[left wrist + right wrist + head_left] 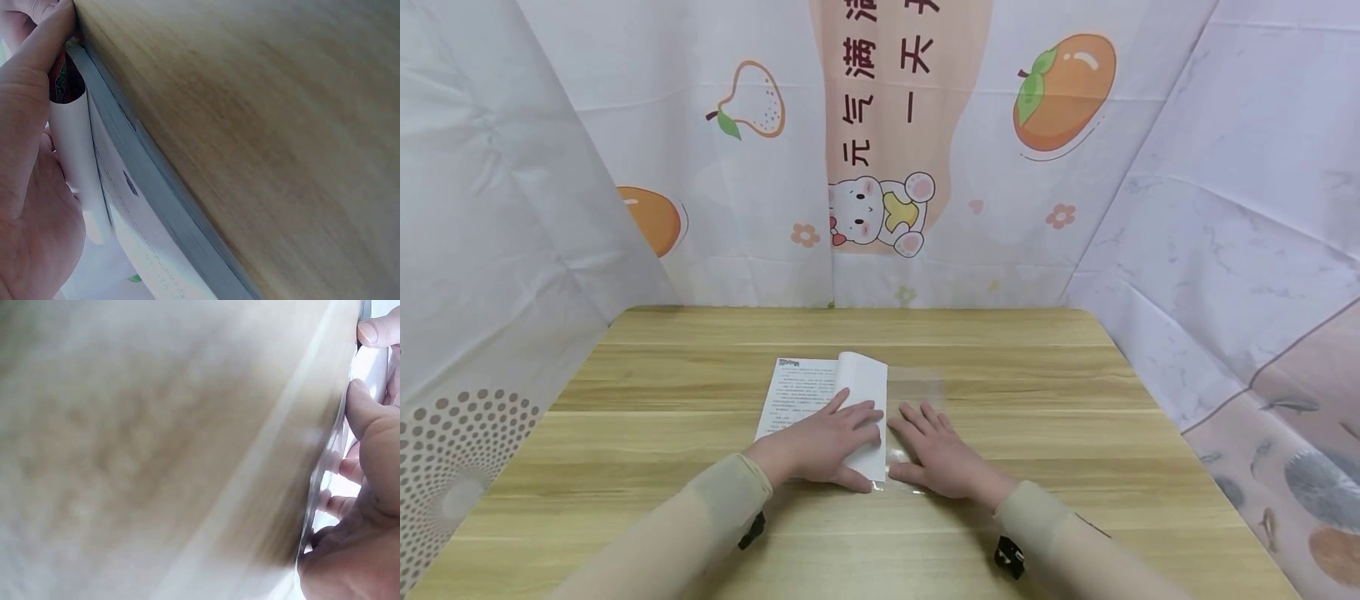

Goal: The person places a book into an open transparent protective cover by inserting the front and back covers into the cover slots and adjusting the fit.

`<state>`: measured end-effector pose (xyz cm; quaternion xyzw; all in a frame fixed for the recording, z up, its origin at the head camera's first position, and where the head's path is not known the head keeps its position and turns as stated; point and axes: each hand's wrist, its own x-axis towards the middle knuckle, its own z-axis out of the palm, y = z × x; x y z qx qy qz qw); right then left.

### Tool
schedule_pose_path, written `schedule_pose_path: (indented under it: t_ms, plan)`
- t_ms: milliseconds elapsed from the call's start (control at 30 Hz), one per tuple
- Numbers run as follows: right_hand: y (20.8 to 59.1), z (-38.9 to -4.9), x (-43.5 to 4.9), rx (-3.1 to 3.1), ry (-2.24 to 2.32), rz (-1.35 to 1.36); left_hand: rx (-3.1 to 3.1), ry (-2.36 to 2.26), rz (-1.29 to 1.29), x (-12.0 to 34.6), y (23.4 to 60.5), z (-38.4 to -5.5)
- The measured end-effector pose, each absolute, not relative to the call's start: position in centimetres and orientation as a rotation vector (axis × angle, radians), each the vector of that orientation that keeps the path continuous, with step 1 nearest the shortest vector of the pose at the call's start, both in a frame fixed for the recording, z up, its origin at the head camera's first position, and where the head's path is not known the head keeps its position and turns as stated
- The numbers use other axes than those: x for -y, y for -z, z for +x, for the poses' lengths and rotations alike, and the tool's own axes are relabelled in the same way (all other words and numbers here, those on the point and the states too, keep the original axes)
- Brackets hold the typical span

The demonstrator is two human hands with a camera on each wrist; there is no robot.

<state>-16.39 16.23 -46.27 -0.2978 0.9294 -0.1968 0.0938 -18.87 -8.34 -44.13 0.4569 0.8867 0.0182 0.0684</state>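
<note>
A book (797,392) with printed text lies on the table, its front cover (867,379) folded over so that a white inner side shows along the right. My left hand (831,442) rests on this white part with its fingers spread toward the right edge. Beyond that edge a clear plastic sheet (917,382) extends to the right. My right hand (943,454) rests on the clear sheet, fingers fairly straight and pointing up-left. In the left wrist view the cover (75,144) curves in a roll above the page block (144,169). The right wrist view shows fingers (340,503) on the clear sheet.
The wood-grain table (685,350) spreads around the book on all sides. Printed cloth curtains (737,192) stand behind it and at both sides. A black wrist-camera mount (1009,557) shows under the right forearm, with another black part (751,531) under the left.
</note>
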Motion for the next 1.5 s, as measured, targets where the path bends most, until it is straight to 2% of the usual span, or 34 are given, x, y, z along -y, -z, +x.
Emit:
schedule_pose_path:
  t_ms: [1267, 1500]
  plan:
    - [45.7, -16.2, -16.6, -2.742, 0.54, -0.944, -2.761, -0.059, 1.293, 7.5, 45.1, -18.7]
    - [45.8, -16.1, -16.6, -2.752, 0.572, -0.973, -2.745, -0.092, 1.344, 7.6, 45.3, -18.9]
